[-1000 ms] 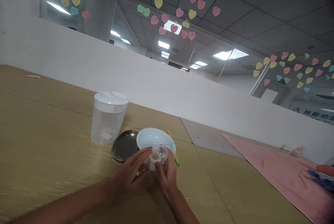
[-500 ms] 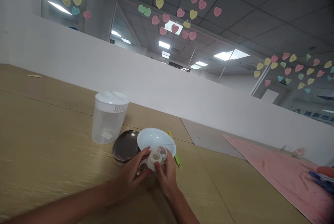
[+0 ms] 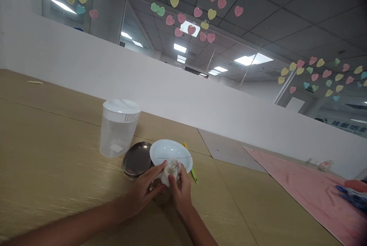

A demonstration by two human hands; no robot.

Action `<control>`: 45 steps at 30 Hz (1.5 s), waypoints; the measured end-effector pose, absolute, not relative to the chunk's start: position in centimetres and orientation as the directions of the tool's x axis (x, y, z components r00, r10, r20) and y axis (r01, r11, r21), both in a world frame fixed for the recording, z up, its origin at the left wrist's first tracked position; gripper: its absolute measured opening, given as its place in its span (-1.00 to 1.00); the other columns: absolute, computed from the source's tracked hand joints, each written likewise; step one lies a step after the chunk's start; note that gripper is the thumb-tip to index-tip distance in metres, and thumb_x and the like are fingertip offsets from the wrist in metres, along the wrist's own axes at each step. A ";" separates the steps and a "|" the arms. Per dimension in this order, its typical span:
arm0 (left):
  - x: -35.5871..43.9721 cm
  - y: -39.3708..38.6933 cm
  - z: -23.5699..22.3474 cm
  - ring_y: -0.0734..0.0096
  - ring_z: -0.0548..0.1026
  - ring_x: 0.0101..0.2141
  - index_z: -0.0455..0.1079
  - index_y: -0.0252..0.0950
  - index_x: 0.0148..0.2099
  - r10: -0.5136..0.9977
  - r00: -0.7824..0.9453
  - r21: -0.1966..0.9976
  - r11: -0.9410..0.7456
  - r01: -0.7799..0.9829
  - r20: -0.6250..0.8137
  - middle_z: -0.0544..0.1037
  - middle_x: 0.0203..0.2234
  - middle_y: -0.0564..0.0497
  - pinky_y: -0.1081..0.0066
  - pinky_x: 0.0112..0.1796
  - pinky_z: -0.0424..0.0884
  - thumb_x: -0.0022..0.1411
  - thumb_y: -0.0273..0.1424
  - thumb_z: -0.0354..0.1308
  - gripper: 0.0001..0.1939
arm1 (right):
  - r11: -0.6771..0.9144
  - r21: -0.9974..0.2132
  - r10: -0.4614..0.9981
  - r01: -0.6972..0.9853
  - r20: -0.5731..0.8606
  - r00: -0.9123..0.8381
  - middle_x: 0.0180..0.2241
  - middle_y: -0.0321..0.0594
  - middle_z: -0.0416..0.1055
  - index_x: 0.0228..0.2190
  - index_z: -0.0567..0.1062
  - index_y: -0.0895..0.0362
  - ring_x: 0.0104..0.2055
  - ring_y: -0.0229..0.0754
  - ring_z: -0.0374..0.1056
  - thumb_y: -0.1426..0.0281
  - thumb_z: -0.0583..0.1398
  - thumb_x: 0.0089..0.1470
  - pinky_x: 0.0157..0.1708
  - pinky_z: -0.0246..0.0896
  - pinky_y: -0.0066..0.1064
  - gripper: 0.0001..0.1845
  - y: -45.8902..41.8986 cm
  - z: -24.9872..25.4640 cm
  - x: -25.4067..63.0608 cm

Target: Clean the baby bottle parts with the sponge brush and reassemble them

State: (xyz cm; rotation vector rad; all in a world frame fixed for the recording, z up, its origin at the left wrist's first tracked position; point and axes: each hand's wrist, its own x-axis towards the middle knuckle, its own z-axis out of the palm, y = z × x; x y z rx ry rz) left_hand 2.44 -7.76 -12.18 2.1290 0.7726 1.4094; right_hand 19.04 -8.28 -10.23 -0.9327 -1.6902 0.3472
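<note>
My left hand [image 3: 143, 186] and my right hand [image 3: 180, 194] both grip a clear plastic container with a domed top [image 3: 172, 171], held just above the wooden table [image 3: 51, 154]. Its lower part is hidden behind my fingers. Right behind my hands lies a white plate [image 3: 169, 150]. A dark metal lid [image 3: 137, 160] sits to its left, close to my left hand. A green and yellow handled utensil [image 3: 195, 176] pokes out from under the plate, near my right hand.
A lidded translucent plastic jar [image 3: 118, 128] stands left of the metal lid. To the right, a pink sheet [image 3: 301, 188] lies on the table, with a small clear object [image 3: 326, 165] at its far side. A blue and orange item [image 3: 354, 194] sits at the right edge.
The clear container has turned slightly between my hands, and my left fingers have moved lower along it. The whole view has shifted slightly.
</note>
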 end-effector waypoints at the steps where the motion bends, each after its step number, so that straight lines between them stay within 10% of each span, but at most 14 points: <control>1: 2.4 -7.8 -12.1 0.22 0.37 0.06 0.09 -0.14 0.26 0.683 0.309 0.655 -0.727 0.204 0.662 0.37 0.10 -0.06 0.27 0.05 0.31 0.28 -0.23 0.01 -0.47 | 0.641 -0.665 0.735 0.383 0.676 -0.058 -0.16 -0.12 0.42 -0.07 0.36 0.11 -0.13 -0.08 0.35 0.18 0.10 0.11 -0.16 0.26 -0.29 -0.61 -8.4 -10.2 18.8; 45: 2.7 -8.2 -11.5 0.17 0.41 0.03 0.33 -0.17 0.12 0.737 0.236 0.741 -0.666 0.090 0.634 0.36 0.10 -0.08 0.18 0.02 0.38 0.21 -0.25 0.12 -0.57 | 0.649 -0.387 0.565 0.655 0.821 -0.074 -0.34 -0.21 0.33 -0.26 0.36 0.11 -0.30 -0.13 0.25 0.17 0.08 0.11 -0.32 0.19 -0.32 -0.72 -8.0 -10.1 18.7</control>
